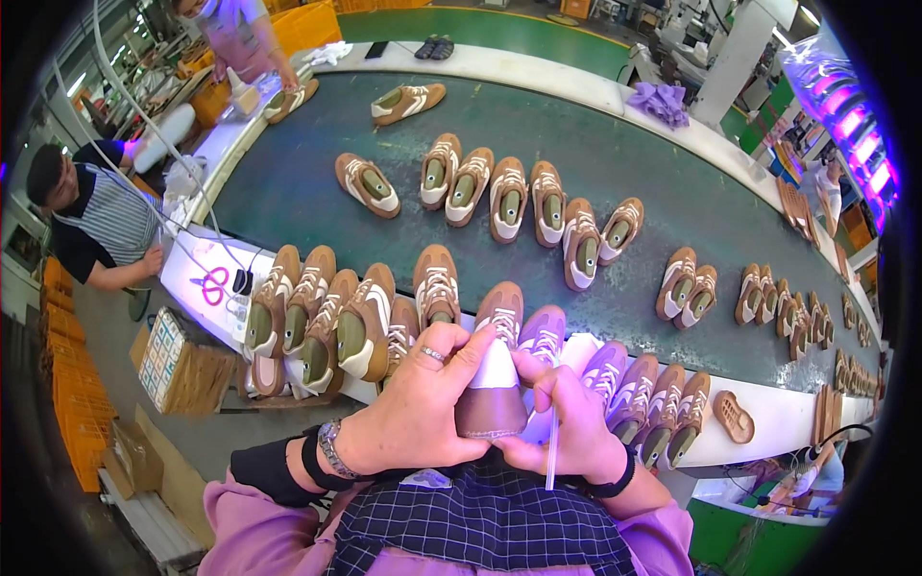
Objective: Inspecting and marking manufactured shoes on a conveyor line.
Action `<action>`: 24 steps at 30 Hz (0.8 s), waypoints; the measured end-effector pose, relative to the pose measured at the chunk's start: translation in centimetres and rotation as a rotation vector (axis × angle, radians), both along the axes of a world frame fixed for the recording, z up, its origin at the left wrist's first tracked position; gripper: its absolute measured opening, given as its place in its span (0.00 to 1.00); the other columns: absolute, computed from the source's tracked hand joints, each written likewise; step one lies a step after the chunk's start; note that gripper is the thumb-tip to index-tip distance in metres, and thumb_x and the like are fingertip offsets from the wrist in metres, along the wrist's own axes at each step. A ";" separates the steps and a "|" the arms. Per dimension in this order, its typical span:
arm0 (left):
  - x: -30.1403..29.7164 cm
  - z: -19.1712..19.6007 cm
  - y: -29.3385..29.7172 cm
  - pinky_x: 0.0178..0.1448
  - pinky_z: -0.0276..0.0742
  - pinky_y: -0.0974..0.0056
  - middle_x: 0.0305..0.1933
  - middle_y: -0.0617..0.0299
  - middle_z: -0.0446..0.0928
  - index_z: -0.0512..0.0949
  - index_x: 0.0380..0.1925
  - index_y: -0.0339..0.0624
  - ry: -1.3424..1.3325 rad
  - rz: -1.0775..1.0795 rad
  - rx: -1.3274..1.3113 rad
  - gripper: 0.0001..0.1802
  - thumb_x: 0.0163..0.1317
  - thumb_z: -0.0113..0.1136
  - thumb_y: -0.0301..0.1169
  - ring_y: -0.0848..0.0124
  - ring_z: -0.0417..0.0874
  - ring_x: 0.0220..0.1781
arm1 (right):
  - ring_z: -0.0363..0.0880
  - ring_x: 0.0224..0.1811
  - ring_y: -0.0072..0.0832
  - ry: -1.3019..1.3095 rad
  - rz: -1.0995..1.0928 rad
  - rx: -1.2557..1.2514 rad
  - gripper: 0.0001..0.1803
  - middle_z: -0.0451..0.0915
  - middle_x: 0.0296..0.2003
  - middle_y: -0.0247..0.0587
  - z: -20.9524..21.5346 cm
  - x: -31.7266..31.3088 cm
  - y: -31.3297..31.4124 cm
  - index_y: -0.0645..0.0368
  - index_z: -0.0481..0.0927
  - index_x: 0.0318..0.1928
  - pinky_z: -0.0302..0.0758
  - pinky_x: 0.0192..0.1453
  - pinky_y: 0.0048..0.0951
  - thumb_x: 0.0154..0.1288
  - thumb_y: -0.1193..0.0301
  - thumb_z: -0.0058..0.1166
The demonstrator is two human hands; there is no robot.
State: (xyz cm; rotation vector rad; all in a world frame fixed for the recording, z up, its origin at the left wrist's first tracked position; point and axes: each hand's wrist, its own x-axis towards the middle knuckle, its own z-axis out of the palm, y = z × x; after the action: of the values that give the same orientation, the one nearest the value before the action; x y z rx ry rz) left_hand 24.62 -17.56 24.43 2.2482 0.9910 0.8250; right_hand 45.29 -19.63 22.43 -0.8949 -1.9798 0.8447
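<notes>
A brown and white sneaker (492, 389) is held close in front of me, heel toward me and toe pointing away. My left hand (418, 408) wraps its left side, with a ring on one finger and a bracelet at the wrist. My right hand (567, 422) grips the sneaker's right side and also pinches a thin white stick (552, 461) that hangs down. Both hands rest over my checked apron (480, 523).
A dark green conveyor belt (288, 182) carries several brown and white sneakers (499, 197). More sneakers (322, 317) crowd the near white ledge. Pink scissors (213, 285) lie at the left. One person (91, 221) stands left, another person (240, 34) at the far end.
</notes>
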 end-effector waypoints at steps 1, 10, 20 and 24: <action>-0.1 0.1 0.0 0.52 0.71 0.60 0.47 0.48 0.66 0.65 0.59 0.28 -0.003 -0.014 -0.008 0.51 0.30 0.74 0.35 0.57 0.72 0.48 | 0.71 0.28 0.34 -0.027 -0.015 0.031 0.29 0.73 0.52 0.59 0.1 -0.1 -0.1 0.58 0.60 0.34 0.72 0.34 0.29 0.41 0.69 0.72; 0.3 0.4 0.9 0.45 0.75 0.61 0.42 0.48 0.68 0.68 0.56 0.27 -0.041 -0.024 0.076 0.47 0.28 0.72 0.33 0.57 0.74 0.41 | 0.80 0.35 0.38 -0.114 -0.041 0.157 0.29 0.76 0.51 0.61 -0.5 0.2 0.0 0.57 0.61 0.32 0.74 0.38 0.28 0.41 0.64 0.72; 0.0 -6.1 6.7 0.67 0.60 0.61 0.67 0.51 0.58 0.59 0.63 0.41 -0.414 -0.507 -0.387 0.59 0.28 0.81 0.45 0.62 0.61 0.68 | 0.64 0.64 0.39 0.714 0.304 -0.726 0.27 0.66 0.61 0.58 -3.2 3.8 2.7 0.55 0.60 0.37 0.63 0.65 0.36 0.45 0.79 0.69; 2.1 -8.9 7.9 0.68 0.59 0.63 0.62 0.54 0.66 0.57 0.66 0.39 -0.402 -0.649 -0.719 0.62 0.28 0.81 0.41 0.68 0.68 0.62 | 0.64 0.64 0.38 0.703 0.275 -0.780 0.21 0.66 0.61 0.56 -5.2 2.9 2.4 0.55 0.60 0.37 0.66 0.64 0.35 0.52 0.85 0.60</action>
State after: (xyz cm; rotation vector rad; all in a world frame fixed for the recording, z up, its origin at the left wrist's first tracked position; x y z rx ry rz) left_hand 26.77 -9.64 15.56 1.5328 0.2536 0.4810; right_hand 48.20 -17.27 17.21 -0.5877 -1.1480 1.8628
